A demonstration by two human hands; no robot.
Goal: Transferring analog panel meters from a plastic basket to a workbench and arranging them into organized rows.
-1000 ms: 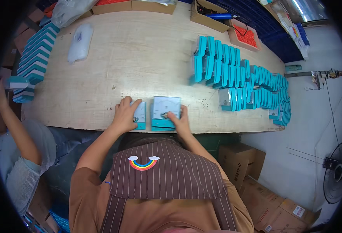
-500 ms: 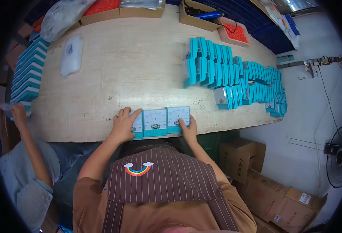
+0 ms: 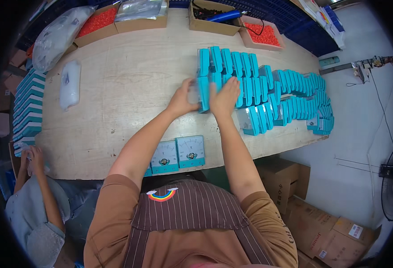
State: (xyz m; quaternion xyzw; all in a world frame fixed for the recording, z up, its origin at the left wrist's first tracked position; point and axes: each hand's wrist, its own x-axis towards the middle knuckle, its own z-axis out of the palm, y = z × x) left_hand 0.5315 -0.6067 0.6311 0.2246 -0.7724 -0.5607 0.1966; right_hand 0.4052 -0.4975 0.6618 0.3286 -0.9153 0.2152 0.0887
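Observation:
My left hand [image 3: 180,100] grips the clear front side of a teal-cased meter [image 3: 204,91] at the left end of the upright rows [image 3: 250,89]. My right hand [image 3: 225,98] is wrapped over the teal cases beside it, fingers reaching onto their backs; part of what it holds is hidden under it. Near the table's front edge, meters with white dials [image 3: 190,152] lie face up in a line, the leftmost partly hidden by my left forearm.
The wooden table [image 3: 107,89] carries a white wrapped bundle [image 3: 70,85], a teal-and-white stack [image 3: 27,107], a plastic bag [image 3: 60,35], red-part boxes [image 3: 261,35] and a dark-parts box [image 3: 214,18]. A co-worker's hands [image 3: 31,158] are at the left. Cartons [image 3: 321,232] and a fan [image 3: 390,183] stand at the right.
Both my hands have left the meters at the front edge and moved up to the upright rows. Those meters now lie in a line. The co-worker's hands moved downward.

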